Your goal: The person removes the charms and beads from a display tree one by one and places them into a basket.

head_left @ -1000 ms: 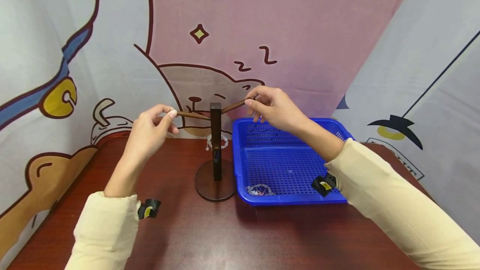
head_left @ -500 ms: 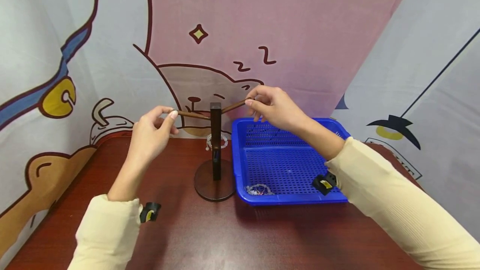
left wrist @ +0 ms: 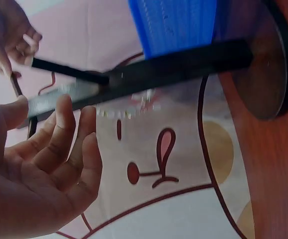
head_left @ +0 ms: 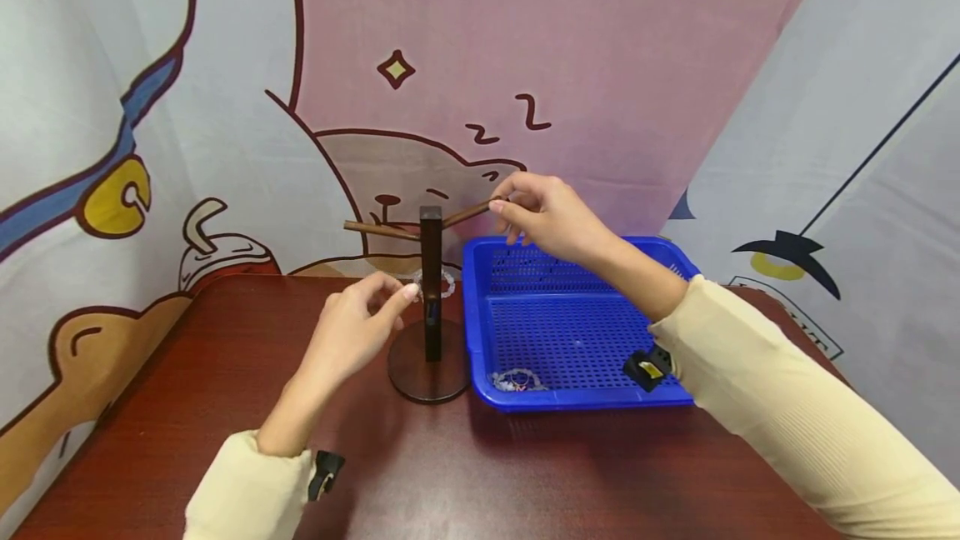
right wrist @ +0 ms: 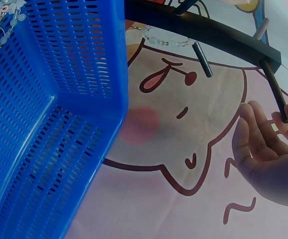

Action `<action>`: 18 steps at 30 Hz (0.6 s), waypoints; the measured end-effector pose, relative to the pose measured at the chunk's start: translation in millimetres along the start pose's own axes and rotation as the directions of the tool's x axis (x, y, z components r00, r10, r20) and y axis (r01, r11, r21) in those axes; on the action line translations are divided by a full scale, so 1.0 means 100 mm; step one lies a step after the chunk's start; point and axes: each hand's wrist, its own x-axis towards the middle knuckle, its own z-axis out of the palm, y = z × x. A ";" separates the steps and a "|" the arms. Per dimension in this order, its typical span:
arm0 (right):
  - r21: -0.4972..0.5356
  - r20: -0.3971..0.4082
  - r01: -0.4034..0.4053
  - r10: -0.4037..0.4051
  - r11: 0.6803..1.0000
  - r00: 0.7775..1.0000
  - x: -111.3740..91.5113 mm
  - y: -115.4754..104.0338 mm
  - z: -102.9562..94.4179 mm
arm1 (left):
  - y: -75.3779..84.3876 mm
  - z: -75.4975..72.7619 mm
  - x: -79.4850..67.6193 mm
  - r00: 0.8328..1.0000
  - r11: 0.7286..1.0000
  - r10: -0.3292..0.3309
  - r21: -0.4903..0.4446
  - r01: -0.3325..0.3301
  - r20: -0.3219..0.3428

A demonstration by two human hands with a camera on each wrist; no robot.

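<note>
A dark wooden stand [head_left: 432,261] with a post and thin pegs rises from a round base [head_left: 412,382]. My right hand [head_left: 555,219] pinches the tip of its right upper peg [head_left: 467,213]. Below the left upper peg [head_left: 382,231], my left hand [head_left: 352,330] is just left of the post, fingers loosely bent with nothing visibly held. A beaded bracelet [head_left: 448,283] hangs behind the post, partly hidden by it; the right wrist view shows its pale clear beads [right wrist: 166,43] near a lower peg [right wrist: 202,59]. Whether the left fingertips touch the bracelet cannot be told.
Right of the stand, close to its base, sits a blue perforated basket [head_left: 592,397]. Another beaded bracelet [head_left: 517,379] lies in the basket's near left corner. A printed cartoon cloth [head_left: 600,65] hangs behind the reddish-brown table [head_left: 390,473].
My left hand has let go of the left upper peg's tip and moved down and right, towards the post and hanging bracelet. The right hand stays on its peg.
</note>
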 end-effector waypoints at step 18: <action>0.002 -0.003 -0.004 0.004 1.000 1.000 0.00 0.01 0.02 | 0.10 0.23 -0.13 0.997 0.996 0.074 0.062 -0.072 -0.034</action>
